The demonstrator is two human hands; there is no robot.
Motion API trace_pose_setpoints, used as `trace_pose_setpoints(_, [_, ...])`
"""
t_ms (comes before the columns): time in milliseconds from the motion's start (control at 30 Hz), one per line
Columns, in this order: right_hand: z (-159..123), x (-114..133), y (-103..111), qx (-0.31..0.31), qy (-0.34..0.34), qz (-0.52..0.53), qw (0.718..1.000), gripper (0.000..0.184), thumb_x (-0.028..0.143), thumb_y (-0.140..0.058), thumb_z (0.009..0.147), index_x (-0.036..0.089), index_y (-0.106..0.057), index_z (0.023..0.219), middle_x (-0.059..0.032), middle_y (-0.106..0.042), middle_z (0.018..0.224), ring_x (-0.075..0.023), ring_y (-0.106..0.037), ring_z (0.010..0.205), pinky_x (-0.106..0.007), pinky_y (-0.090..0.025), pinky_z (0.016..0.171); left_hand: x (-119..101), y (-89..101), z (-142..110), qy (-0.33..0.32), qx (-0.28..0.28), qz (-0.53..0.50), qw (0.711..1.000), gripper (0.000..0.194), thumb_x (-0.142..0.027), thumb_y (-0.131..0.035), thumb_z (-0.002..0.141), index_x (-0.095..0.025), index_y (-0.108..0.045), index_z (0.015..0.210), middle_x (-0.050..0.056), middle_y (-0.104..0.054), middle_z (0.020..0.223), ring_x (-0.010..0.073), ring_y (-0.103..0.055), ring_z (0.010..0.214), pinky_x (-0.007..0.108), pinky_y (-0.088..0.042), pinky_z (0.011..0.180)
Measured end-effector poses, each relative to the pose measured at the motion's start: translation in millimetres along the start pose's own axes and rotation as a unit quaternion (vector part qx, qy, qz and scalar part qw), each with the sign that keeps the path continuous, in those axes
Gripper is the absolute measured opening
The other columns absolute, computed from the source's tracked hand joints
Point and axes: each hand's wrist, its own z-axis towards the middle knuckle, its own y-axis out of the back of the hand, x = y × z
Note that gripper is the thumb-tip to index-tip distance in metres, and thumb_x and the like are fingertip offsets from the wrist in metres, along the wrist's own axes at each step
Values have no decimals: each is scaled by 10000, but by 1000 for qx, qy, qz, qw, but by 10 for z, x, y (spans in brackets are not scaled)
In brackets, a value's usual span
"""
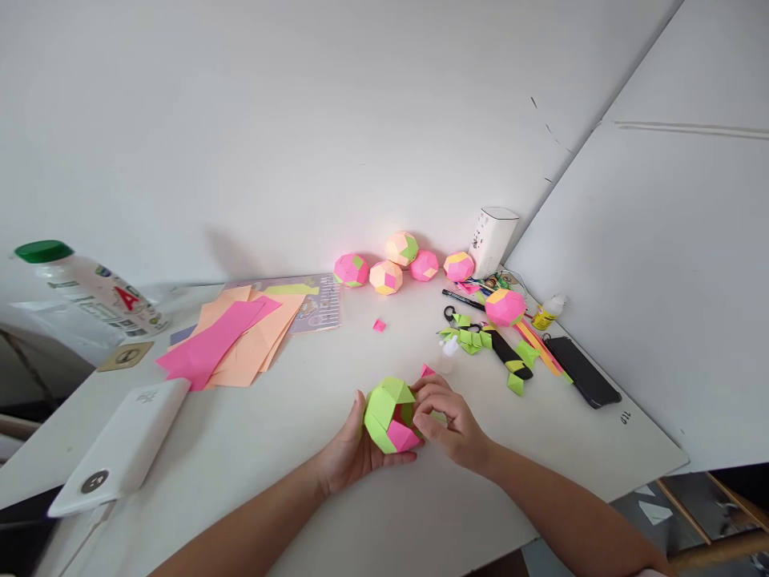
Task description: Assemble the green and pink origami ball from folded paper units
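Observation:
A green and pink folded-paper ball (384, 413) rests in my left hand (354, 453), its fingers under the ball and its thumb up along the left side. The ball has an opening on its right side, with dark red showing inside. My right hand (453, 421) has its fingers bent and closed at the edge of that opening; their tips are partly hidden by the ball. A small pink paper piece (427, 371) shows just behind the right fingers. Farther back, a small pink folded piece (379, 325) lies alone on the table.
Several finished paper balls (385, 277) line the wall. Pink and orange paper sheets (240, 340) lie left, near a bottle (99, 292) and a white device (123, 445). On the right are green paper pieces (472, 340), a cutter (508, 353), a glue bottle (549, 312) and a phone (582, 373).

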Motion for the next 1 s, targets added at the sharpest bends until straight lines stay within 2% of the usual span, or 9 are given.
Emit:
trace_pose_setpoints(167, [-9,-32,-9,-3,-14,25,1000,222,345,-597,824,204,-587,653,-67,-616,711,-254,-529,940,-431,-449,857,32,-5,8,-15,26,-6,1000,758,-717,-252,834,-165,-540,1266,165,-620,1222,296,-597,1089,449,-422,945])
trace_pose_setpoints(333, [-14,-45,-11,3,-13,30,999,203,327,-622,802,204,-590,643,-64,-610,698,-250,-532,901,-424,-457,828,73,-16,-19,-55,82,8,995,742,-683,-501,767,-211,-470,1339,141,-530,1343,322,-467,1240,462,-341,1033])
trace_pose_setpoints(467, [-16,-30,-6,7,11,37,999,145,264,-624,801,202,-604,671,-57,-608,696,-244,-559,896,-424,-465,843,51,42,-31,-88,12,-7,996,590,-543,-628,781,-194,-557,1251,130,-617,1232,298,-562,1128,402,-450,930])
trace_pose_setpoints(567, [-19,-23,16,-17,48,42,998,98,209,-573,833,198,-619,748,-93,-646,881,-258,-566,1042,-451,-436,936,-44,111,-11,-118,-66,-44,990,498,-542,-606,796,-199,-614,1157,107,-674,1129,275,-643,977,363,-533,765])
trace_pose_setpoints(633, [-16,-42,34,-51,71,22,996,107,181,-534,848,196,-616,783,-113,-639,991,-262,-556,1100,-466,-414,974,-140,149,7,-147,-97,-61,982,517,-563,-612,776,-188,-620,1132,109,-678,1112,290,-658,943,355,-555,681])
trace_pose_setpoints(700, [-6,-94,41,-90,80,-21,993,123,160,-509,852,196,-604,782,-105,-641,938,-238,-597,1009,-447,-440,943,-234,174,21,-166,-126,-72,975,539,-569,-598,782,-184,-602,1158,111,-675,1112,290,-666,931,354,-567,663])
trace_pose_setpoints(800, [12,-231,13,-103,67,-148,981,138,139,-512,833,195,-580,727,-49,-618,720,-177,-604,743,-336,-509,754,-316,184,32,-185,-143,-70,970,573,-580,-551,807,-202,-546,1238,120,-665,1128,295,-669,931,377,-578,680])
trace_pose_setpoints(900, [17,-374,-9,-74,68,-287,953,178,140,-538,788,200,-552,621,-4,-581,597,-141,-554,606,-237,-460,568,-307,177,33,-176,-137,-62,973,585,-572,-529,825,-216,-503,1288,125,-657,1154,324,-656,980,419,-577,733])
trace_pose_setpoints(1000, [25,-465,120,-125,57,-337,932,270,165,-533,786,200,-472,526,30,-479,496,-108,-445,488,-221,-383,501,-251,187,33,-147,-116,-72,980,593,-587,-488,842,-219,-486,1307,126,-636,1207,335,-636,1037,451,-552,824])
